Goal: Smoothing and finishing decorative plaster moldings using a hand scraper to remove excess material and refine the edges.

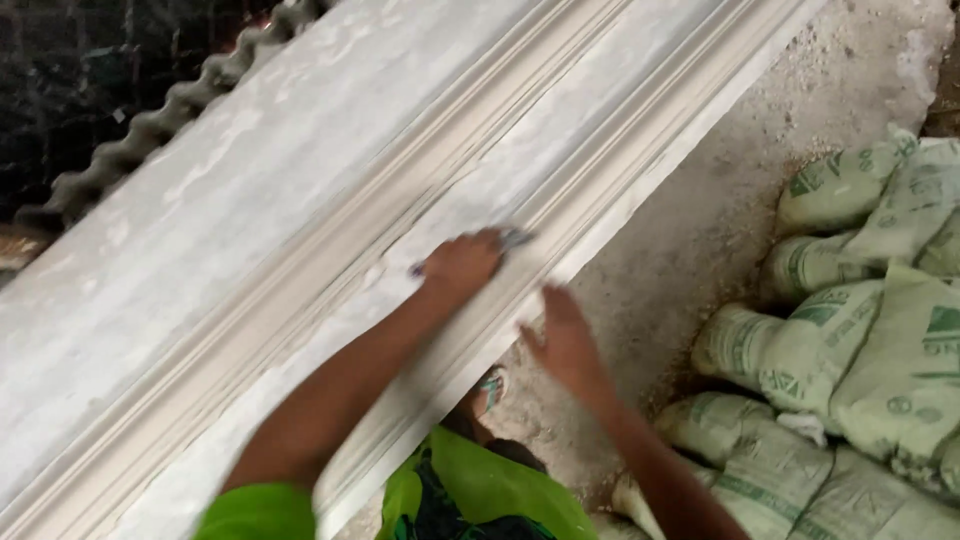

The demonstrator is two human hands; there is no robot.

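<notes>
A long white plaster cornice moulding (330, 230) lay slantwise across the view, running from the lower left up to the upper right, its ridges and grooves pale and dusty. The left hand (462, 265) pressed down on the middle of it, fingers curled over a small flat thing (515, 238) whose grey-blue end showed past the fingertips (probably a piece of sandpaper or a small scraper; motion blur made it hard to tell). The right hand (563, 340) hovered just off the near edge of the moulding, fingers spread wide and holding nothing, close to the edge though whether it touched could not be told.

Below the hands a foot in a sandal (490, 388) stood on the gritty concrete floor (720, 200), and the person's bright green garment (480, 490) filled the bottom of the view. To the right, a heap of pale green-printed woven sacks (860, 350) lay piled on the floor, well apart from the moulding. Along the far side of the moulding, at upper left, ran the wavy edge of a corrugated sheet (170, 115).
</notes>
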